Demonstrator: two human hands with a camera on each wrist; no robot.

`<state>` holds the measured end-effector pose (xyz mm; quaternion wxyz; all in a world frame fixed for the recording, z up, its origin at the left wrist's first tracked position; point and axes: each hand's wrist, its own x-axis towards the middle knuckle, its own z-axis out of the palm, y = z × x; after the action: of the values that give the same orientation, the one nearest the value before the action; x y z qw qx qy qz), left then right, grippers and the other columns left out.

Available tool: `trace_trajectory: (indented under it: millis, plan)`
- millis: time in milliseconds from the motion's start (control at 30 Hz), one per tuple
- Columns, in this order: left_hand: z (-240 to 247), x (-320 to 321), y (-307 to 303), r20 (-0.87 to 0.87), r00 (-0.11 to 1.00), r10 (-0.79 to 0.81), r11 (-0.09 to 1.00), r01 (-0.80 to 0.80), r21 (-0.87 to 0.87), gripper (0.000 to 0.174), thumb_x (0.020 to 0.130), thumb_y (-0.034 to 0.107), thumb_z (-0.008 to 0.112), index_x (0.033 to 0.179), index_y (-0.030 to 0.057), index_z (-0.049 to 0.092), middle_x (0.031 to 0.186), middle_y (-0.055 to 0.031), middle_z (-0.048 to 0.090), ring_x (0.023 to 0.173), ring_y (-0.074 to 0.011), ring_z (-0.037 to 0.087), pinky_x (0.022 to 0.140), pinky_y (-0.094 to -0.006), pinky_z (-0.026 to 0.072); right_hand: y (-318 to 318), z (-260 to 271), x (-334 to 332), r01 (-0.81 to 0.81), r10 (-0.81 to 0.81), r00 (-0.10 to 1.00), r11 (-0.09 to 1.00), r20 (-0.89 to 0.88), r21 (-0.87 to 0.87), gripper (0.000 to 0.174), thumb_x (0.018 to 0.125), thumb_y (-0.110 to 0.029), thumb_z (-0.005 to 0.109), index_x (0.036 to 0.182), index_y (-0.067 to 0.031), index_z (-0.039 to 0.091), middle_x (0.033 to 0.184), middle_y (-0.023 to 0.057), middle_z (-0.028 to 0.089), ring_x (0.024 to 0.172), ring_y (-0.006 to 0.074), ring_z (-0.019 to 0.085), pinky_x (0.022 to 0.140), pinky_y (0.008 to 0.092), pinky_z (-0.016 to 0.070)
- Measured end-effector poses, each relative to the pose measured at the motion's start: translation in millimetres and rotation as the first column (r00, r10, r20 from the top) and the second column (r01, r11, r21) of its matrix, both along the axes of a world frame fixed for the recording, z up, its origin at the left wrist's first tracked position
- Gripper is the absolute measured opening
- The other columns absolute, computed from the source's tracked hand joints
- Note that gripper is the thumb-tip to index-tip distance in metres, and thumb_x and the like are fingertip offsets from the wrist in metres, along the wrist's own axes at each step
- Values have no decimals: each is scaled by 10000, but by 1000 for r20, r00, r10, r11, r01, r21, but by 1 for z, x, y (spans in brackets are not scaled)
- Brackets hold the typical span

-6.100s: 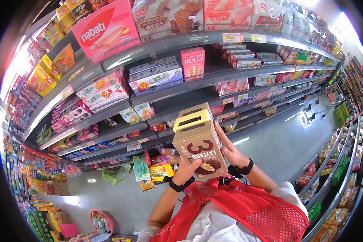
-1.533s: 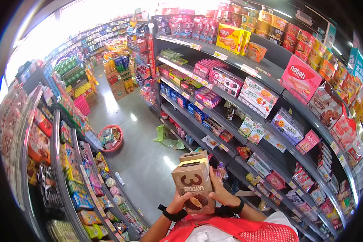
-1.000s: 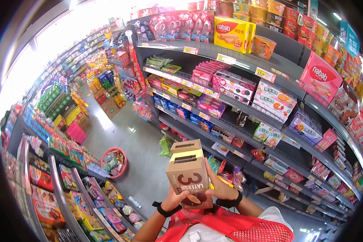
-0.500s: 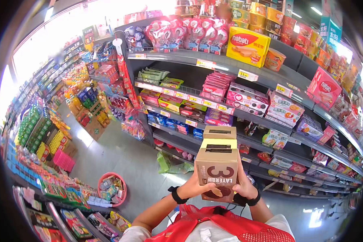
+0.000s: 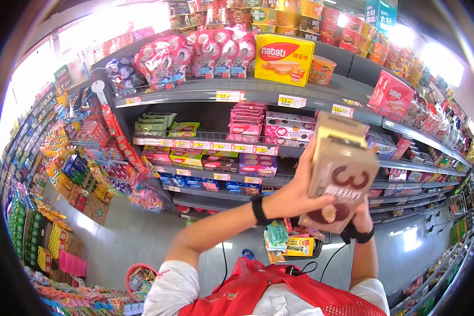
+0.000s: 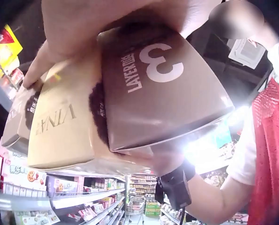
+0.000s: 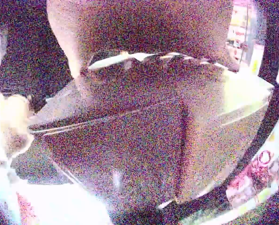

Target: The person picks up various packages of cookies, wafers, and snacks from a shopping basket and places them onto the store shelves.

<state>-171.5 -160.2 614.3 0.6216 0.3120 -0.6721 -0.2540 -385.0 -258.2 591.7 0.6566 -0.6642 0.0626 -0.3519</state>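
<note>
While holding boxes (image 5: 342,174) tilted near shelves (image 5: 195,90), clamps them between wrapped left hand (image 5: 295,195) and right hand (image 5: 361,217) cupping underneath, likely against sliding.

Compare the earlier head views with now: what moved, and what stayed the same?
The stack of 3 LAYER boxes has risen from chest height toward the shelves, tilting right. The left hand and right hand still grip it; nothing was let go.

Head view is bright, glare in the top corners, fisheye bending the shelves (image 5: 174,92); left wrist backlit, soft; right wrist just dark grain.
</note>
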Motion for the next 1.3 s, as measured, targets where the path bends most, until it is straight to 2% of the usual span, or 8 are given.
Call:
trace_trajectory:
  millis: [100,133,333,467,633,833,1200,1300]
  plan:
    - [38,3,-71,72,997,23,998,-18,-67,1230,806,422,767,1513,-46,-124,1571,-307,1,1492,-404,1,1213,-461,68,-92,-16,-20,107,-105,993,994,49,-39,1000,848,-768,519,1454,10,356,1396,117,515,1250,236,533,1055,394,436]
    - [52,4,-95,87,996,26,995,-18,-94,1242,803,448,765,1507,-62,-122,1562,-327,9,1488,-423,-2,1213,-465,66,-109,0,-13,173,-170,984,983,59,-63,996,874,-835,291,1420,-17,447,1367,114,545,1213,254,560,1037,400,447]
    - [135,32,-237,134,991,-29,962,64,-265,1255,789,427,793,1501,-74,-110,1530,-310,121,1456,-389,141,1204,-439,147,-225,111,37,225,-206,950,973,234,-57,923,941,-766,213,1417,-14,456,1324,110,589,1181,225,595,1021,374,469]
    - [183,58,-301,180,981,70,958,-17,-285,1053,884,240,752,1519,24,-60,1447,-188,367,1336,-240,406,1102,-381,384,-257,186,85,198,-185,936,980,300,-12,817,977,-698,275,1431,-37,433,1355,137,566,1181,250,607,996,398,517]
    - [201,90,-381,321,918,231,920,-99,-378,1053,875,333,757,1505,-10,-14,1437,-217,372,1339,-265,422,1092,-384,401,-328,217,112,234,-183,934,962,306,-141,745,1005,-644,293,1424,-46,442,1370,136,560,1184,236,607,1009,379,505]
    - [175,106,-421,274,956,105,980,-53,-191,1034,888,384,736,1506,-10,7,1444,-215,357,1353,-269,406,1101,-385,392,-369,209,124,152,-135,979,983,153,-101,708,1017,-624,280,1425,-70,444,1356,118,572,1190,210,601,1011,364,500]
    - [172,110,-420,450,854,262,962,-267,-54,1273,708,347,896,1472,-64,-36,1430,-236,346,1343,-291,414,1101,-364,403,-419,184,126,120,-124,988,991,95,52,568,1053,-502,356,1377,-61,507,1346,87,579,1167,183,570,1014,340,445]
    - [159,119,-428,494,837,238,966,-258,-28,1204,773,319,860,1464,-47,-55,1404,-225,398,1325,-268,439,1082,-317,417,-425,178,127,121,-125,991,990,50,69,517,1064,-454,358,1368,-65,515,1368,79,562,1189,190,555,1040,359,422]
